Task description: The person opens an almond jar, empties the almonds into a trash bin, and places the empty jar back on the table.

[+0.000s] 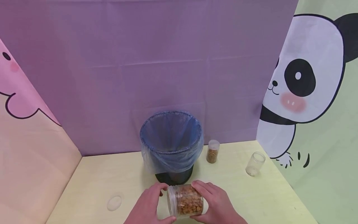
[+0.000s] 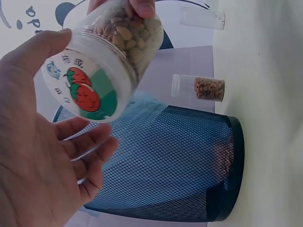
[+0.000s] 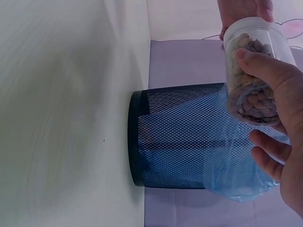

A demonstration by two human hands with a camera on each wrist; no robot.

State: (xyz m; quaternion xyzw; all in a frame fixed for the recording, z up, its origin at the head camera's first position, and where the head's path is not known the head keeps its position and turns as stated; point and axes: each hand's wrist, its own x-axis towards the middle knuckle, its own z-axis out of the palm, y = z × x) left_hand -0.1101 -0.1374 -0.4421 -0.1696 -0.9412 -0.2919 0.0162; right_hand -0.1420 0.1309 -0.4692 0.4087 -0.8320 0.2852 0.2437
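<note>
Clear plastic jar (image 1: 190, 199) is sideways at 6 o'clock from the bin (image 1: 173, 177), and yeah, your right grip (image 1: 217, 199) has its body while your left grip (image 1: 147, 203) pinches the lid (image 1: 172, 201).

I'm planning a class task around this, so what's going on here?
Someone's left hand grips the fitted lid of a jar of brown pieces, and the right hand grips its other end. The jar is held on its side before a bin lined with a blue bag. Farther right stand a small part-filled container and a clear tub. A round disc lies on the table.
</note>
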